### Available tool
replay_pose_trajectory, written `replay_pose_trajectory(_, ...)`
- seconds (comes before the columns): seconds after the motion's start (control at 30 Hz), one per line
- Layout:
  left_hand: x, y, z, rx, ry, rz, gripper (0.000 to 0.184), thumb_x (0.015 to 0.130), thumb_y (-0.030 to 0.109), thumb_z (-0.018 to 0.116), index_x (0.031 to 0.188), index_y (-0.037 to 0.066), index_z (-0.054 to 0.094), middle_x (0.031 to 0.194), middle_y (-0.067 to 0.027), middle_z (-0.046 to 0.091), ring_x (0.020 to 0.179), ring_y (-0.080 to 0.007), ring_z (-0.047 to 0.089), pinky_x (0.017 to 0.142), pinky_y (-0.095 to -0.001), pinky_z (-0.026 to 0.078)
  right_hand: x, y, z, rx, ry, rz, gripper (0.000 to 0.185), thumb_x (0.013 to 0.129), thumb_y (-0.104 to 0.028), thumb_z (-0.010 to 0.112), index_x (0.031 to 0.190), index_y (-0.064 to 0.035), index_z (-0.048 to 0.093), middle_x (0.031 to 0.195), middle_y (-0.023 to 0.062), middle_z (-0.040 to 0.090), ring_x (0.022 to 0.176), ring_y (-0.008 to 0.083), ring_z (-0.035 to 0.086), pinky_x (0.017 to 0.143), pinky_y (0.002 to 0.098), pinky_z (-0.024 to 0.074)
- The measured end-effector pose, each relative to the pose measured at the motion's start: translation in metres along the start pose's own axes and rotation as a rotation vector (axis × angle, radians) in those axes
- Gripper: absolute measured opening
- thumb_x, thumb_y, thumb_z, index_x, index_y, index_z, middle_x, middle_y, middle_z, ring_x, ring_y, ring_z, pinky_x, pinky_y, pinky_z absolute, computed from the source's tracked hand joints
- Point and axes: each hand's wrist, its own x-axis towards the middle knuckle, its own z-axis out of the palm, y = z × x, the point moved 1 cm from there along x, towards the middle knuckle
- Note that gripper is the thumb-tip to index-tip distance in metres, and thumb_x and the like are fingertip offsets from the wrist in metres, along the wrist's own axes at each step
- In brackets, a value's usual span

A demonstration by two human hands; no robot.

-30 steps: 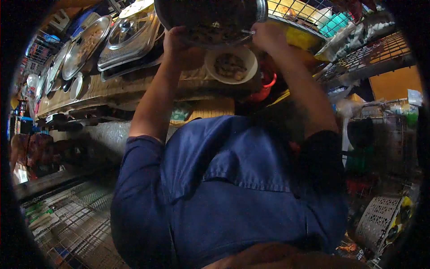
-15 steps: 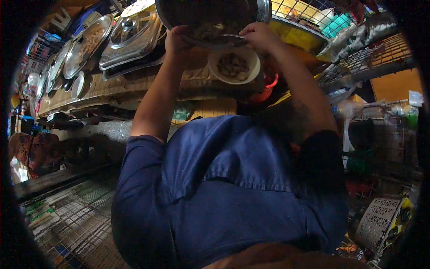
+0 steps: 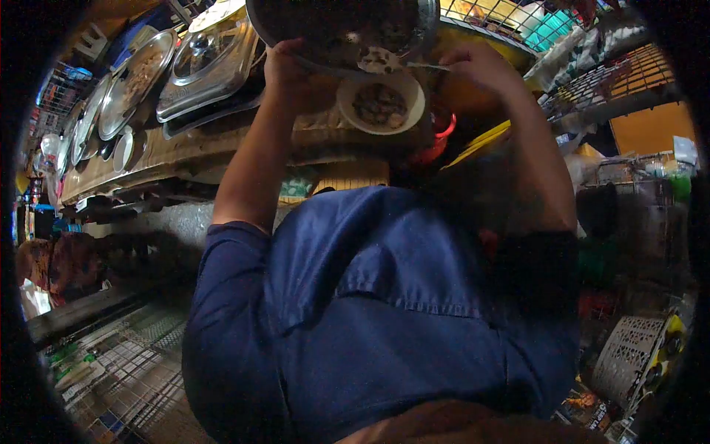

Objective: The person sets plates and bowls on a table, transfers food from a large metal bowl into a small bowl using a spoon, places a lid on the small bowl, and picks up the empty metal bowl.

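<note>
A dark round pan (image 3: 318,22) is tilted at the top of the view, its near rim close above a white bowl (image 3: 416,103). My left hand (image 3: 285,68) is closed on the pan's left edge. In my right hand (image 3: 477,68) is the handle of a spoon (image 3: 379,61), whose head carries pale, chunky food at the pan's near rim. Pieces of brownish food (image 3: 379,104) lie inside the bowl, which stands on the counter. The far part of the pan is cut off by the frame.
Left on the counter (image 3: 185,152) are a rectangular metal tray with a lid (image 3: 207,66), a round platter of food (image 3: 137,85) and a small white dish (image 3: 124,148). A red container (image 3: 441,137) sits right of the bowl. Wire racks (image 3: 603,89) line the right.
My right hand has moved right, and the spoon's head now shows with food on it at the pan's rim. The pan has shifted slightly left in view.
</note>
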Motion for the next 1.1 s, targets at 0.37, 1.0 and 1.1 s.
replay_pose_trajectory(0.37, 0.060, -0.001, -0.063, 0.197, 0.062, 0.250, 0.037, 0.072, 0.016, 0.042, 0.106, 0.001, 0.041, 0.102, -0.0153, 0.047, 0.092, -0.0321, 0.046, 0.081, -0.0422, 0.038, -0.039, -0.023, 0.005, -0.510, 0.330, -0.071, 0.019, 0.069, -0.007, 0.049, 0.086, -0.0098, 0.056, 0.078, 0.0092, 0.054, 0.076, 0.0258, 0.053, 0.064, 0.0350, 0.0431)
replay_pose_trajectory(1.0, 0.058, 0.005, -0.062, 0.145, 0.094, 0.132, 0.028, 0.066, 0.013, 0.049, 0.093, 0.008, 0.042, 0.082, -0.0087, 0.050, 0.068, -0.0242, 0.053, 0.058, -0.0369, 0.048, 0.064, -0.014, 0.062, -0.150, 0.306, 0.094, 0.026, 0.067, -0.010, 0.044, 0.089, -0.0088, 0.057, 0.078, 0.0154, 0.056, 0.074, 0.0239, 0.056, 0.064, 0.0341, 0.0439)
replay_pose_trajectory(1.1, 0.055, 0.002, -0.056, 0.157, 0.100, 0.180, 0.031, 0.067, 0.011, 0.047, 0.097, 0.008, 0.039, 0.083, -0.0086, 0.050, 0.070, -0.0251, 0.054, 0.058, -0.0376, 0.048, 0.066, -0.022, 0.062, 0.012, 0.276, 0.040, 0.025, 0.067, -0.011, 0.045, 0.088, -0.0080, 0.058, 0.074, 0.0139, 0.057, 0.068, 0.0209, 0.056, 0.061, 0.0316, 0.0441)
